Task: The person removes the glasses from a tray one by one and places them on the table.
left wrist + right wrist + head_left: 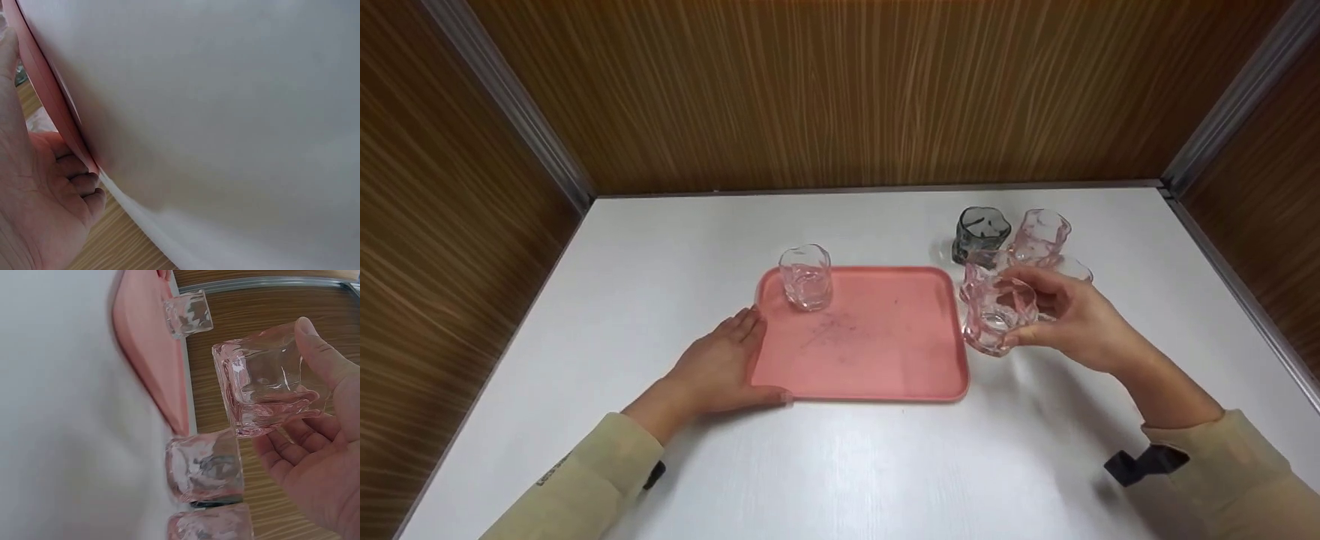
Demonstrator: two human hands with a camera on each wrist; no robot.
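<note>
Glasses are being gathered onto the pink tray [885,375], and the work looks to be early on: one clear glass [805,277] is already standing upright in the tray's far left corner, and nothing else is sitting on it. The right hand [1065,315] is gripping a pink glass [996,315], fingers curled round it, holding it just beside the tray's right edge and, by the look of it, lifted off the white surface [840,465]. The left hand [716,371] is lying flat with relaxed fingers against the tray's near left edge, grasping nothing, seemingly steadying it. A dark grey glass [981,234] and another pink glass [1039,237] are waiting on the surface behind the right hand, with part of a further clear one showing there, so most of the work seems to be left. Small dark lettering is showing on the left sleeve [585,480], too tiny to read; no other labels are appearing.
</note>
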